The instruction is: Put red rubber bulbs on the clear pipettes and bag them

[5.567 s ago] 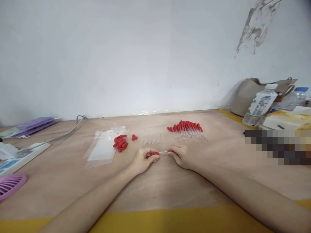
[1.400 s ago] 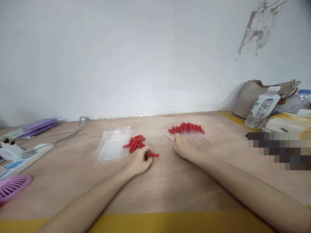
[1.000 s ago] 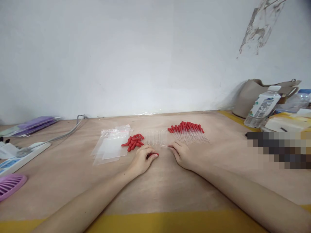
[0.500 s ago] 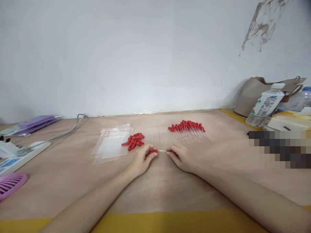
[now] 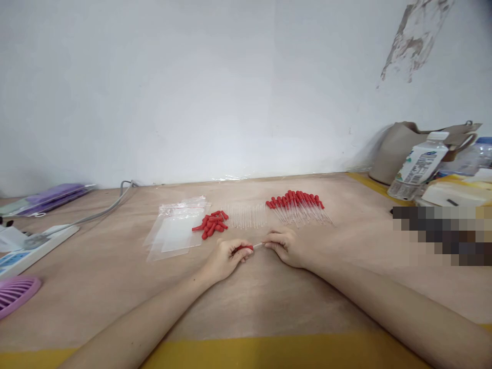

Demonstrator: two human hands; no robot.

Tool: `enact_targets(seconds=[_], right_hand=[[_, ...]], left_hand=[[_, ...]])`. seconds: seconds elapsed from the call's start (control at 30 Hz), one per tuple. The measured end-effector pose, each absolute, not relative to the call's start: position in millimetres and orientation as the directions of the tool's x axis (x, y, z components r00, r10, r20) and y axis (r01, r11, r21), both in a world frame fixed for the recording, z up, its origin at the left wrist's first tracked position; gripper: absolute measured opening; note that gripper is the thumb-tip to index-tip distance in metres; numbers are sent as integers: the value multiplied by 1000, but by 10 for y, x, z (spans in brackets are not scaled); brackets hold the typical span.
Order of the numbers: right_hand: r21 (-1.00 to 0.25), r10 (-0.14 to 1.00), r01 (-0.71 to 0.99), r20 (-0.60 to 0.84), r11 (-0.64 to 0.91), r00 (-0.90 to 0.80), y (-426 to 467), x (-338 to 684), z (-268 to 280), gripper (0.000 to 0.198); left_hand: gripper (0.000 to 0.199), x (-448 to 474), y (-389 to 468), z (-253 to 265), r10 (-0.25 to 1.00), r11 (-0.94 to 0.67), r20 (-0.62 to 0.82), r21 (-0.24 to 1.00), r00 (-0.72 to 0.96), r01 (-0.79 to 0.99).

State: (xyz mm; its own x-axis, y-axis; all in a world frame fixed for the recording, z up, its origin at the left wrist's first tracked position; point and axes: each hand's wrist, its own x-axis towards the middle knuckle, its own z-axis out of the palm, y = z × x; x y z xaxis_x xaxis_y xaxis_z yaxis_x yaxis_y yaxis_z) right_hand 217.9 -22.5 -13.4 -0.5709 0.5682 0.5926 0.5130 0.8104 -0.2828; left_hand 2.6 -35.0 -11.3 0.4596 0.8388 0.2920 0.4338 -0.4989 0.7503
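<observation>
My left hand (image 5: 226, 259) pinches a red rubber dropper bulb (image 5: 246, 248), its open end facing right. From that end a thin clear dropper tube (image 5: 258, 245) runs to my right hand (image 5: 286, 247), whose fingers are closed on it. How far the tube sits inside the bulb I cannot tell. Just beyond my left hand lies a heap of loose red bulbs (image 5: 210, 224). Beside it several clear tubes (image 5: 246, 215) lie side by side. Behind my right hand a row of droppers with red bulbs fitted (image 5: 298, 205) is fanned out.
Clear zip bags (image 5: 179, 233) lie left of the bulbs. At the left are a power strip (image 5: 46, 248), a grey cable (image 5: 111, 207), purple packets (image 5: 56, 196) and a pink slatted object (image 5: 19, 294). A bottle (image 5: 423, 164) and a beige bag (image 5: 392, 151) stand at the right.
Both hands have shifted slightly with the bulb and tube, the left one a little nearer to me. The bulb now points slightly upward to the right, and less tube shows between the hands.
</observation>
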Motion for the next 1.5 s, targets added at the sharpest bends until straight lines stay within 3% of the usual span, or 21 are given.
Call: enact_targets(seconds=[0.13,0.37,0.67,0.83,1.27,1.5], right_hand=[[-174,549,589,631,789,-548,-256,2159,-188,21],[-233,524,521,670,821,-526,-263,2192,-140,20],[-227,495,494,693,839,-524,-274,2153,-158,21],[-188,494,520,674,833,-549,-261,2119,-190,26],[-178,604,629,556,757,-571,-285,2027,-198,31],[-214,671,661,462,720,-580,-283,1986,-150,28]], left_hand=[[23,30,-342,-106,843,-504,312,742,437,443],[21,2,-286,-128,848,-525,386,705,363,477],[23,15,-294,-142,873,-437,283,816,397,378],[23,23,-328,-101,871,-430,263,817,415,384],[19,39,-344,-60,856,-470,272,763,439,444],[19,21,-296,-70,814,-567,366,668,450,482]])
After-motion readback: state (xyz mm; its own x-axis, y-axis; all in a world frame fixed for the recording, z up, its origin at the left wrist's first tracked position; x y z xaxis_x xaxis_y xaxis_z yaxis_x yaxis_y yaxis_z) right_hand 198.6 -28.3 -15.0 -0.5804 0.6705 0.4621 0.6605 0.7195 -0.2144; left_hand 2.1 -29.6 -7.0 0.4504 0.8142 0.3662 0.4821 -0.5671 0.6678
